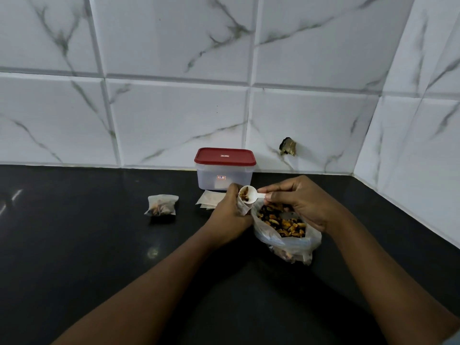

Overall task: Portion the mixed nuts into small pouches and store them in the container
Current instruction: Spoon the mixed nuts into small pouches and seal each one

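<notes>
Nut bag (283, 227) on desk (99, 245): soft, slack, open. Left grip (229, 211) clasps pouch (242, 206): light, flimsy; hold near mouth. Right grip (298, 202) pinches scoop (250, 195) at pouch mouth. Container (225, 170) behind, lidded.

The bench (87, 245) is a glossy black surface that runs into a corner at the back right, with pale glints of light on its left part. A clear plastic container (224, 179) stands at the back, near the middle, its red lid (224, 156) pressed on. In front of it and to the left, well apart, lies a filled pouch (161, 205), nuts showing through its thin wall. Just in front of the container lies a small stack of flat empty pouches (207, 200). To the right sits an open, crumpled plastic bag (296, 245) of mixed nuts (283, 224).
</notes>
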`<state>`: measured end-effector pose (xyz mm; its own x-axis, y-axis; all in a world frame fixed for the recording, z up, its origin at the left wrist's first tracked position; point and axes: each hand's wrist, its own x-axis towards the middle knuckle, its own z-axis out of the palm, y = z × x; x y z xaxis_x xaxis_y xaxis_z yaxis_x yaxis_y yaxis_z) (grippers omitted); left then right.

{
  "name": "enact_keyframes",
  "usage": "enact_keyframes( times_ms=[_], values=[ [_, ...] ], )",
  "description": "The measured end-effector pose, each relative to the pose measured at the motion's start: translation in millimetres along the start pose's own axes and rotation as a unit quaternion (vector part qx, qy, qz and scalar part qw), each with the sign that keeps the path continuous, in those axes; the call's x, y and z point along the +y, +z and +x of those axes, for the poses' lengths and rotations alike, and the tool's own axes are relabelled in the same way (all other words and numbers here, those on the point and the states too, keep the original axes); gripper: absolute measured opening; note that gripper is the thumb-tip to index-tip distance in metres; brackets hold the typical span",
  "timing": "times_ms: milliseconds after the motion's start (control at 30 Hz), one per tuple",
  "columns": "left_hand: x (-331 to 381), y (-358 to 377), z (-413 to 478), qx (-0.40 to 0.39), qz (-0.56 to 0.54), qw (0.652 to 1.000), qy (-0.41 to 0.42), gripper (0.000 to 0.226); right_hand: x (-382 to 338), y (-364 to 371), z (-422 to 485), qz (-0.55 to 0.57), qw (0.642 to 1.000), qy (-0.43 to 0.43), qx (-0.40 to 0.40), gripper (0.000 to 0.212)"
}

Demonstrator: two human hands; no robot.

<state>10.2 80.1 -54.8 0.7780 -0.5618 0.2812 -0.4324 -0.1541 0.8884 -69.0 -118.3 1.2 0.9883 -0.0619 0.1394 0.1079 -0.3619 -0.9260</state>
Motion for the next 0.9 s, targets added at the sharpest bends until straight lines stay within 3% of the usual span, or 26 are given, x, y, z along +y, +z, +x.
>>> enact_keyframes(
  times_ms=[267, 500, 600, 733, 900],
  values=[
    [0, -1, 0, 0.066, -0.018, 0.997, 0.020, 0.040, -9, 12, -4, -0.151, 0.982, -0.108, -0.029, 0.024],
    [3, -2, -1, 0.027, -0.028, 0.999, -0.007, 0.048, -9, -12, -5, -0.158, 0.978, -0.119, 0.060, 0.023],
    [4, -1, -1, 0.016, 0.000, 1.000, -0.009, 0.049, -1, -31, -3, -0.246, 0.964, -0.070, 0.076, 0.022],
    [5, 0, -1, 0.006, 0.023, 1.000, -0.016, 0.051, 9, -36, -1, -0.392, 0.920, -0.003, 0.002, 0.024],
    [4, -1, -1, 0.004, 0.031, 0.999, -0.018, 0.052, 8, -25, 2, -0.422, 0.906, 0.033, -0.002, 0.020]
  ],
)
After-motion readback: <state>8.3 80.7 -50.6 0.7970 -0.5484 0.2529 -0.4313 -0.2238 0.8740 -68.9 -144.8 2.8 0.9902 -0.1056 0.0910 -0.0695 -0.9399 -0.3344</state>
